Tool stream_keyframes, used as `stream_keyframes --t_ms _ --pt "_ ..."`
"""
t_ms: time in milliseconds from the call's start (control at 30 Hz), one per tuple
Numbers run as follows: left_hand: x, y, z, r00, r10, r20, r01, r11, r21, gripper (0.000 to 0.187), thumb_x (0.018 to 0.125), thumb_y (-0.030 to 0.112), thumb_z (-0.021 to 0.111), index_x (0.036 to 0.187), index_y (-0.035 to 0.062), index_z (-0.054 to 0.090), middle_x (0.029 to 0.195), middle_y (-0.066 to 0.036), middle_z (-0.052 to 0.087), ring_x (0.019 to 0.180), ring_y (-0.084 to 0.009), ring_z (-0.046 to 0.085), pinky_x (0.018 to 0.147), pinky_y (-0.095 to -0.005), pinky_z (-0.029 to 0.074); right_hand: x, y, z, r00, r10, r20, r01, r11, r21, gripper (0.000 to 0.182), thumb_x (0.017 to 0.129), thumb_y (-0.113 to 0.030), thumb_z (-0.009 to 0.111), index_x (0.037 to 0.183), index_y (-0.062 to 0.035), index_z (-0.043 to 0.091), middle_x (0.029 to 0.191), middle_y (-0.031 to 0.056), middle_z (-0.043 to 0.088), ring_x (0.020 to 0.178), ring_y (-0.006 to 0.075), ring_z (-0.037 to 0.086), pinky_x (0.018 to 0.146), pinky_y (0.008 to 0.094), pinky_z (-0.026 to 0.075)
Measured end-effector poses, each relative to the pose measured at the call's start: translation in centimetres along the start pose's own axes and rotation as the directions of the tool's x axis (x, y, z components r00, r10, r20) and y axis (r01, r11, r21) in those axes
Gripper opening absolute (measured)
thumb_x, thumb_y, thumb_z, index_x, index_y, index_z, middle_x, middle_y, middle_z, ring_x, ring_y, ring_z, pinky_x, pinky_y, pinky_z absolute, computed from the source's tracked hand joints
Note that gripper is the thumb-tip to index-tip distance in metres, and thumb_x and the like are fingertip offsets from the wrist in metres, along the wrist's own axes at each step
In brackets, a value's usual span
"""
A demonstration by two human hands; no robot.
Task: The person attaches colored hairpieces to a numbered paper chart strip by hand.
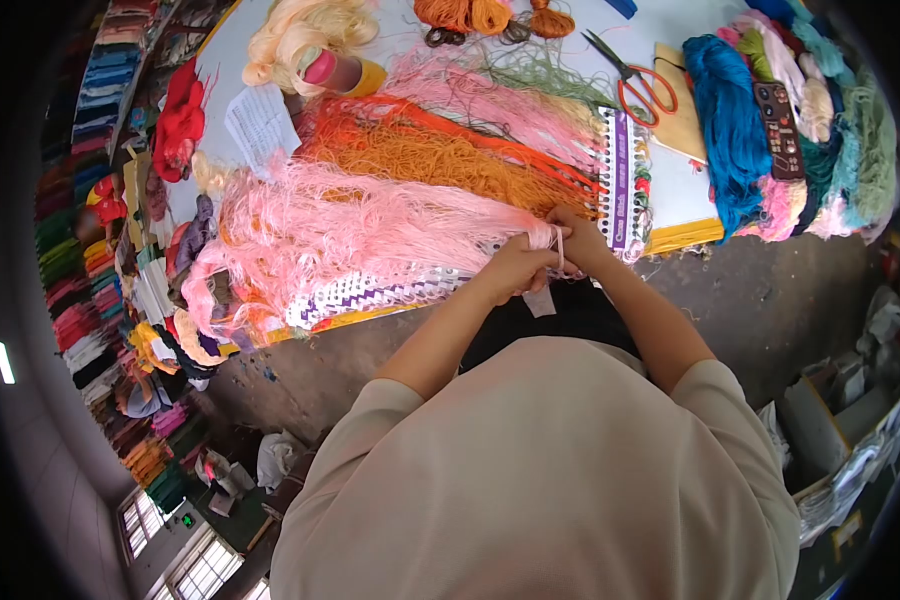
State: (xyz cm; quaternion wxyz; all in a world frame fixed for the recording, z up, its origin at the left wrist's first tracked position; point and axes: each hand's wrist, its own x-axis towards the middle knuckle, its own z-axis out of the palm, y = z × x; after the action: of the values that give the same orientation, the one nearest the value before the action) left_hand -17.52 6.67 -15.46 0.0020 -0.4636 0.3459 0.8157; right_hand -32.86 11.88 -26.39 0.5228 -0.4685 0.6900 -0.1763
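A large spread of pink embroidery thread [370, 215] runs across the table and narrows to a gathered end near its front edge. My left hand [515, 268] is closed round that end. Close against it, my right hand [578, 243] grips the same bundle, with a pink loop standing up between the two. The fingertips are partly hidden by thread. Just right of my hands lies a white punched card with a purple strip [620, 180]. Orange-brown thread [440, 165] and red thread [510, 150] lie beyond the pink, their right ends reaching the card.
Orange-handled scissors [642, 92] lie at the back right, near blue skeins [725, 120] and a dark remote-like object [778, 130]. A thread cone [342, 72], cream skein [305, 35] and written paper [261, 128] sit at the back left. Shelves of coloured thread [80, 270] stand left.
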Motion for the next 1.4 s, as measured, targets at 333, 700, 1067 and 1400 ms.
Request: stream_keyframes --t_ms 333,700,1067,1400 --pt "1.0 -0.3 -1.5 0.993 0.117 -0.013 -0.108 0.946 0.307 0.045 0.085 0.016 0.059 0.129 0.0092 0.059 0.083 -0.007 0.071 0.045 -0.0099 0.046 0.043 -0.0237 0.036 1.2 1.6 -0.6 0.990 -0.045 0.131 -0.029 0.858 0.513 0.031 0.089 -0.038 0.059 0.100 -0.0089 0.063 0.084 0.0052 0.066 0.072 0.0165 0.062 0.061 0.0309 0.047" --pt "0.4 0.6 -7.0 0.819 0.144 -0.556 -0.355 0.888 -0.293 0.026 0.097 0.025 0.054 0.090 0.0017 0.062 0.072 -0.010 0.065 0.037 -0.0036 0.030 0.034 -0.0212 0.019 0.9 1.8 -0.6 0.971 0.151 0.186 -0.239 0.564 0.791 0.061 0.091 -0.068 0.045 0.088 -0.0091 0.063 0.062 -0.0050 0.047 0.052 0.0064 0.040 0.047 0.0245 0.032" --pt "4.7 -3.9 -3.3 0.760 0.535 -0.370 -0.280 0.783 0.555 0.020 0.084 0.013 0.068 0.099 0.0001 0.065 0.080 -0.010 0.067 0.059 -0.0161 0.059 0.057 -0.0310 0.047 0.6 1.5 -1.4 0.976 0.099 0.193 -0.213 0.619 0.756 0.061 0.092 -0.067 0.044 0.094 -0.0096 0.064 0.070 -0.0032 0.056 0.055 0.0063 0.044 0.048 0.0236 0.036" --pt "4.4 -2.3 -2.2 0.722 0.671 -0.169 -0.197 0.434 0.879 0.022 0.079 0.018 0.072 0.093 0.0028 0.063 0.094 -0.018 0.060 0.088 -0.0385 0.059 0.074 -0.0427 0.048 0.3 1.0 -1.9 0.977 0.100 0.186 -0.210 0.577 0.789 0.051 0.092 -0.060 0.052 0.096 -0.0109 0.063 0.072 -0.0038 0.055 0.056 0.0059 0.044 0.047 0.0230 0.037"
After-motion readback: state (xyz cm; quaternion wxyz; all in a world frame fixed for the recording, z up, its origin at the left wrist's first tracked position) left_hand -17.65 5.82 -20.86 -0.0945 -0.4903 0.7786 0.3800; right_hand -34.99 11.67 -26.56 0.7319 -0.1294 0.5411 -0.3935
